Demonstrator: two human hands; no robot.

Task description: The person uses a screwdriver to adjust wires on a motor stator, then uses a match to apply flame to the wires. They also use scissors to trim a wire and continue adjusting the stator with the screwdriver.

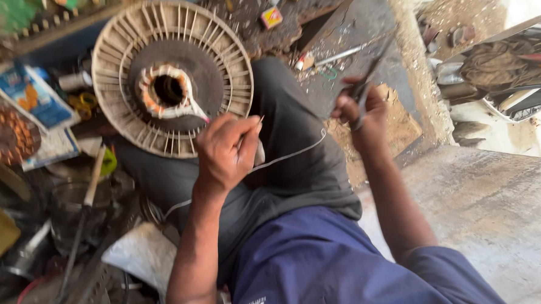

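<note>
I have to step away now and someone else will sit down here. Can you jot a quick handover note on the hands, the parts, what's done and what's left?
Left hand: pinching one end of a thin white wire over the lap.
Right hand: gripping dark scissors, raised near the wire's far end.
Round motor disc: resting against the knee, coil windings in its centre, a white sleeve hanging off them.
Done: wire pulled out and held between both hands.
Left: from this view the wire looks uncut; whether it joins the coil cannot be seen.
</note>
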